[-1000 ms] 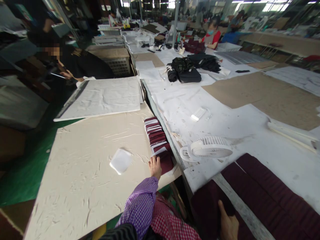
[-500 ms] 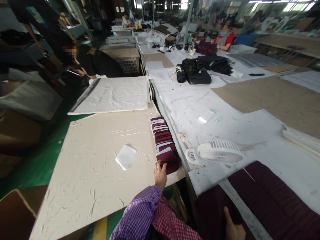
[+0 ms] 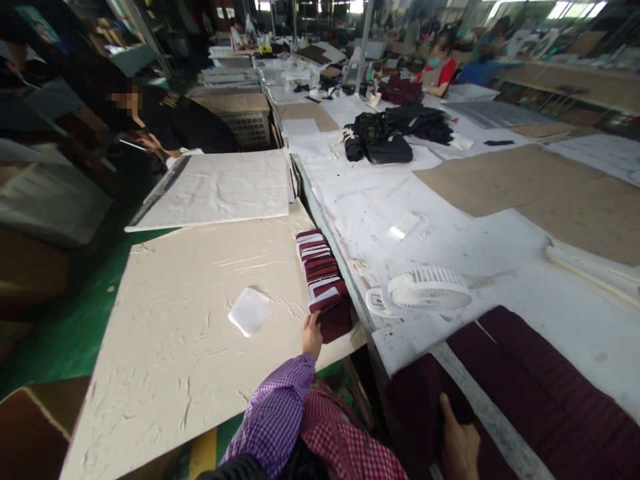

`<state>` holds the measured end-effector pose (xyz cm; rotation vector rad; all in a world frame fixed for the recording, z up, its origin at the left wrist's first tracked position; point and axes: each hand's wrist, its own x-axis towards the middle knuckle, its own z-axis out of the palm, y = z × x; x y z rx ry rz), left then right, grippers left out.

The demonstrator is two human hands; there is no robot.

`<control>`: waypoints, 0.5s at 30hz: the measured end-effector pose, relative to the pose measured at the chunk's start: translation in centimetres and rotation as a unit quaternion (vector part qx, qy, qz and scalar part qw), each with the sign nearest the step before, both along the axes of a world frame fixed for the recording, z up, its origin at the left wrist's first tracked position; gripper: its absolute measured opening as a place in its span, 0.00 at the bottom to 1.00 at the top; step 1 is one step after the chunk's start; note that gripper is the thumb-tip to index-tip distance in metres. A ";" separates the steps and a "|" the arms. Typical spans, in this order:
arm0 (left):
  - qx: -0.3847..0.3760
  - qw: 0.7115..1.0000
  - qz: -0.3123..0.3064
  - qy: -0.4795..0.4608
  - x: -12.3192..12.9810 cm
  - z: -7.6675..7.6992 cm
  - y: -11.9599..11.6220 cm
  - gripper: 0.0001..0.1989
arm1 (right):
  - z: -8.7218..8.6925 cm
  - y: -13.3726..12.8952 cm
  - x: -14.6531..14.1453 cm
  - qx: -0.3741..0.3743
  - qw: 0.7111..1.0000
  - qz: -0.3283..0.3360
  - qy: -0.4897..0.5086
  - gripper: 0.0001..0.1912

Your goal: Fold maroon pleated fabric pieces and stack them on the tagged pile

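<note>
My left hand (image 3: pixel 312 337), fingers pinched, grips the left edge of a maroon fabric piece (image 3: pixel 335 321). That piece lies at the near end of a row of folded maroon pieces (image 3: pixel 321 268) with white sheets between them. The row runs along the right side of a cream board (image 3: pixel 200 320). At the lower right, my right hand (image 3: pixel 459 437) holds a dark maroon fabric bundle (image 3: pixel 417 407), thumb on its face and the other fingers hidden. Beside that bundle, long stacks of maroon fabric (image 3: pixel 545 380) lie on the white-covered table (image 3: pixel 505 273).
A white fan (image 3: pixel 427 290) lies on the table near a clear plastic item (image 3: pixel 406 225). A white square sheet (image 3: pixel 250 311) rests on the board. Black bags (image 3: pixel 383 137) sit farther back. A person in black (image 3: pixel 195 123) bends at the left; another in red (image 3: pixel 443 73) works at the back.
My left hand has shifted to the left edge of the nearest maroon piece, whose front now shows more fully. My right hand stays on its bundle. The view has shifted slightly.
</note>
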<state>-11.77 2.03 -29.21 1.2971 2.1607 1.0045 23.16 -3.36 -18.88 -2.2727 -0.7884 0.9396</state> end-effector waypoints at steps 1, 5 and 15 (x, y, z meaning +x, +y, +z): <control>-0.004 1.000 0.001 -0.001 -0.3 -0.2 0.1 0.25 | -0.1 0.0 0.0 -0.009 1.000 -0.003 -0.001 0.51; -0.014 1.000 -0.005 0.008 -0.9 -0.7 0.4 0.31 | -0.4 -0.2 0.1 -0.007 1.000 0.007 0.003 0.45; -0.066 0.983 -0.051 0.165 -1.2 0.2 1.6 0.30 | 0.0 0.0 0.0 0.002 1.000 0.006 0.001 0.51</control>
